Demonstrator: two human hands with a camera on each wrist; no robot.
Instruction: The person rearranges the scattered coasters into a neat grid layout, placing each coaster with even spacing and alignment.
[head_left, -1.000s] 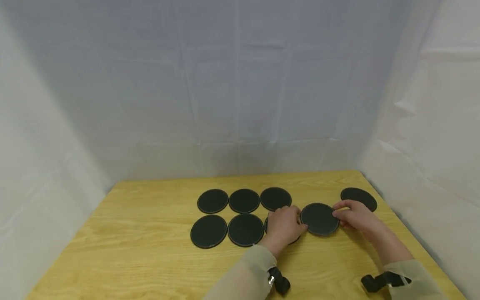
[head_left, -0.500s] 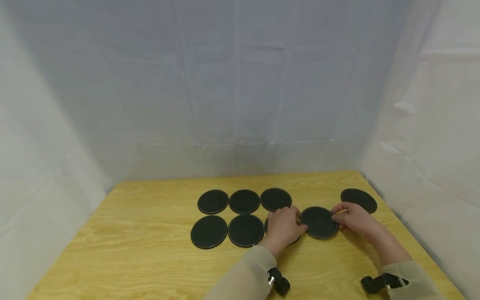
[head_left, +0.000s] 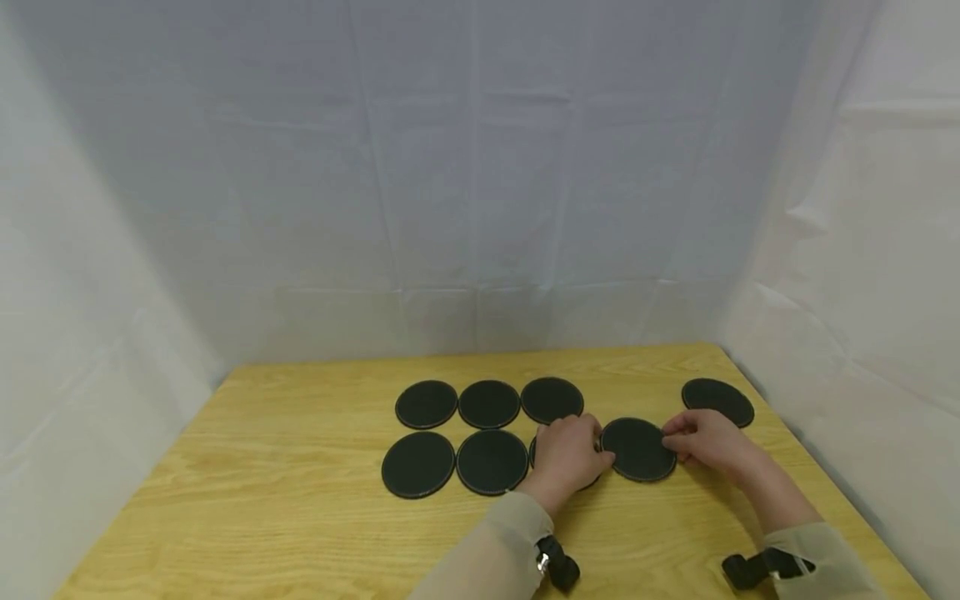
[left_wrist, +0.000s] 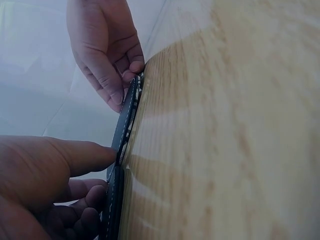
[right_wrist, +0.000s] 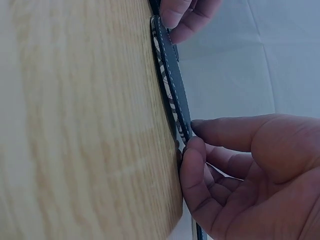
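Note:
A black round coaster (head_left: 636,450) with pale stitching lies low over the wooden table (head_left: 300,517), right of the middle. My right hand (head_left: 701,440) pinches its right rim, thumb on top (right_wrist: 195,136). My left hand (head_left: 566,452) rests on another coaster (head_left: 589,481), mostly hidden beneath it. Its thumb touches the left rim of the held coaster (left_wrist: 127,112). In the right wrist view the held coaster (right_wrist: 172,75) stands tilted a little off the wood.
Three coasters form a back row (head_left: 489,404). Two more lie in front at the left (head_left: 417,464), (head_left: 492,461). One lone coaster (head_left: 717,401) sits near the far right corner. White cloth walls close in the table on three sides.
The coaster in my right hand has come down and slightly nearer, closer to the tabletop. My right hand moved with it. My left hand has stayed in place.

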